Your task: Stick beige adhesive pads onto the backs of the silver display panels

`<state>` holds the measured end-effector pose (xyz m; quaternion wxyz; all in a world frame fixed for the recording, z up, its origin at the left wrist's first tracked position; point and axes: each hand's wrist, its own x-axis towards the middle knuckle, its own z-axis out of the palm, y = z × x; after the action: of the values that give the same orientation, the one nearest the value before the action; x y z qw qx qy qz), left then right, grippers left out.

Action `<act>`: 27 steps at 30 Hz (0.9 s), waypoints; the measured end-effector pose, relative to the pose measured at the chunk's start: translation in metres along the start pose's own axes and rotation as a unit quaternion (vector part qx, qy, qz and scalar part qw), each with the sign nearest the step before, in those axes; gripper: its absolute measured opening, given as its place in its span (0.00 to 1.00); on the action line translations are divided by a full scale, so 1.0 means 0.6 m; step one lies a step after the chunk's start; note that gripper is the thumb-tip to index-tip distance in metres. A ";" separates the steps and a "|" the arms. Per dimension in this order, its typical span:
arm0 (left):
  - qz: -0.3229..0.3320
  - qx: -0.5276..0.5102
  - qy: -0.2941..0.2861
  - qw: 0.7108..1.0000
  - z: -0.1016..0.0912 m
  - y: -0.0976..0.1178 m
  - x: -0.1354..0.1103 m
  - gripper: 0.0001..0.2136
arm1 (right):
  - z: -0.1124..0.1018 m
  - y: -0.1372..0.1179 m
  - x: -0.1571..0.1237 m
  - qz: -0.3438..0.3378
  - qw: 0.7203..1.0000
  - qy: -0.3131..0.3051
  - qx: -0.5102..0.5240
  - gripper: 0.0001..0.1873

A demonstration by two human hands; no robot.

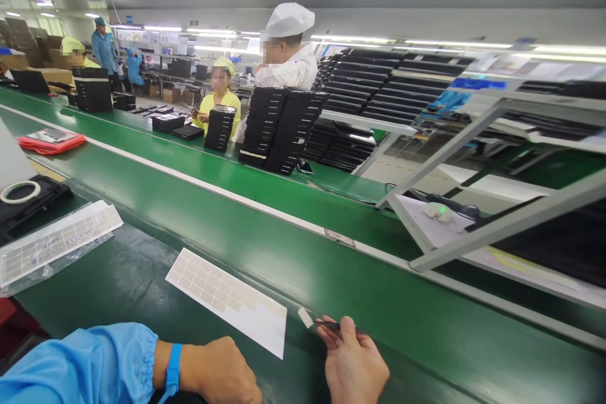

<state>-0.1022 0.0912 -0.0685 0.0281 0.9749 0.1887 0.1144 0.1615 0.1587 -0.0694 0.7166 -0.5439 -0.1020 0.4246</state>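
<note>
My right hand (355, 360) pinches dark tweezers (331, 324) between thumb and fingers. At their tip is a small whitish sticker (305, 317), held just off the right end of a white label sheet (227, 297). Rows of pale rectangular stickers cover the sheet's left part, while its right part is bare white backing. My left hand (225, 369), below the sheet, is closed in a fist, back of the hand up. Its fingers are turned away, so whatever they may hold is hidden. A blue strap (173, 369) circles that wrist.
More label sheets (61, 243) lie in clear plastic on the left, near a tape roll (19, 192) and a red stack (51, 140). A green conveyor belt (265, 221) runs past the bench. Beyond it rise black tray stacks (274, 129), a white metal frame (473, 243) and several people.
</note>
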 end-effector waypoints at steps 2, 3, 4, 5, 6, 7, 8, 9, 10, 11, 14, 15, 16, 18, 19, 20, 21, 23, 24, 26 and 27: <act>-0.001 -0.001 0.001 1.000 0.001 0.000 0.001 0.16 | -0.001 0.002 0.002 -0.001 1.000 -0.002 0.001 0.51; 0.000 -0.002 0.001 1.000 0.001 -0.001 0.002 0.16 | -0.002 0.003 0.003 -0.002 1.000 -0.003 0.001 0.51; 0.001 -0.003 0.001 1.000 0.002 -0.001 0.002 0.16 | -0.002 0.003 0.003 -0.001 1.000 -0.003 0.002 0.51; 0.002 -0.004 0.001 1.000 0.002 -0.002 0.003 0.16 | -0.002 0.003 0.004 -0.001 1.000 -0.004 0.003 0.51; 0.002 -0.004 0.001 1.000 0.003 -0.002 0.003 0.16 | -0.002 0.003 0.004 -0.001 1.000 -0.005 0.003 0.51; 0.002 -0.005 0.002 1.000 0.003 -0.002 0.003 0.16 | -0.002 0.003 0.003 -0.001 1.000 -0.005 0.003 0.51; 0.001 -0.004 0.002 1.000 0.003 -0.002 0.004 0.16 | -0.002 0.003 0.003 -0.001 1.000 -0.005 0.003 0.51; 0.001 -0.004 0.003 1.000 0.004 -0.002 0.004 0.16 | -0.001 0.002 0.002 -0.001 1.000 -0.004 0.003 0.51; 0.000 -0.004 0.004 1.000 0.004 -0.002 0.004 0.16 | 0.000 0.002 0.001 -0.001 1.000 -0.003 0.003 0.51; 0.000 -0.004 0.004 1.000 0.004 -0.002 0.004 0.16 | 0.001 0.001 0.000 -0.001 1.000 -0.002 0.004 0.51; 0.001 -0.005 0.007 1.000 0.004 -0.002 0.003 0.17 | 0.003 -0.001 -0.002 0.003 1.000 0.001 0.007 0.52; 0.002 -0.005 0.007 1.000 0.004 -0.002 0.003 0.17 | 0.003 -0.002 -0.002 0.004 1.000 0.002 0.007 0.52; 0.001 -0.007 0.009 1.000 0.004 -0.002 0.002 0.17 | 0.003 -0.002 -0.002 0.006 1.000 0.002 0.007 0.52; 0.001 -0.012 0.011 1.000 0.004 -0.003 0.002 0.17 | 0.003 -0.002 -0.001 0.009 1.000 0.002 0.007 0.52; 0.001 -0.014 0.012 1.000 0.004 -0.003 0.002 0.17 | 0.003 -0.002 -0.001 0.009 1.000 0.002 0.006 0.51; 0.001 -0.016 0.013 1.000 0.004 -0.003 0.002 0.16 | 0.003 -0.002 -0.001 0.010 1.000 0.003 0.007 0.51; 0.002 -0.018 0.013 1.000 0.005 -0.004 0.002 0.16 | 0.003 -0.002 -0.001 0.010 1.000 0.003 0.007 0.51; 0.003 -0.019 0.012 1.000 0.006 -0.004 0.002 0.17 | 0.005 -0.002 -0.001 0.009 1.000 0.003 0.008 0.51; 0.004 -0.020 0.012 1.000 0.007 -0.005 0.002 0.17 | 0.006 -0.002 -0.002 0.009 1.000 0.003 0.009 0.51; 0.007 -0.024 0.020 0.999 0.008 -0.005 0.001 0.18 | 0.007 -0.003 -0.003 0.009 1.000 0.004 0.009 0.52; 0.010 -0.025 0.027 0.999 0.008 -0.006 0.001 0.18 | 0.008 -0.003 -0.003 0.010 1.000 0.004 0.009 0.52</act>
<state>-0.1016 0.0944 -0.0735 0.0462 0.9723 0.1766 0.1457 0.1583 0.1605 -0.0655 0.7177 -0.5402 -0.0901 0.4301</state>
